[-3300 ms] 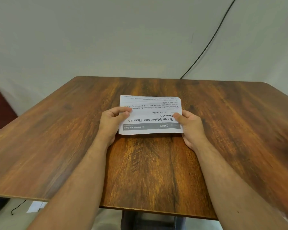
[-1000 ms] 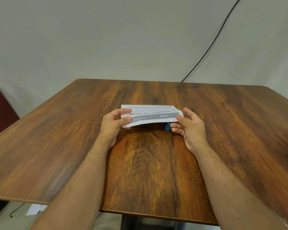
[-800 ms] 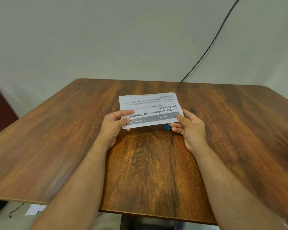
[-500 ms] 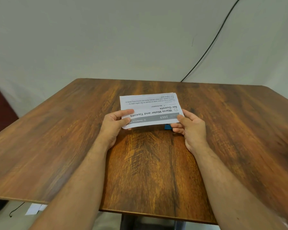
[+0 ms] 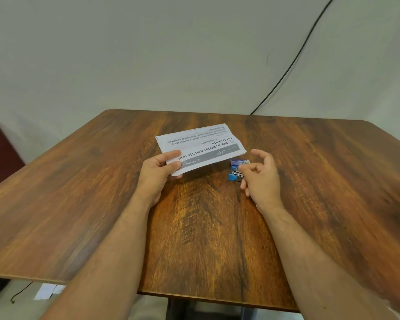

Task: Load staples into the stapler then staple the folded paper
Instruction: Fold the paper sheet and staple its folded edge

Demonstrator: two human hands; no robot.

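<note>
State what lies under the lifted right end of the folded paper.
A small blue stapler and a staple box on the table; the right hand partly covers the stapler.

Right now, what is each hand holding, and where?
Left hand pinches the folded paper at its near-left corner. Right hand holds nothing, fingers open beside the blue stapler.

stapler (image 5: 235,174) part-hidden by right hand (image 5: 261,179)

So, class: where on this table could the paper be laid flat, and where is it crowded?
Free: the wide strip of table left of the left hand, and the far right side. Also the near stretch between the forearms. Crowded: the centre, where the paper, stapler, staple box and right hand sit.
</note>
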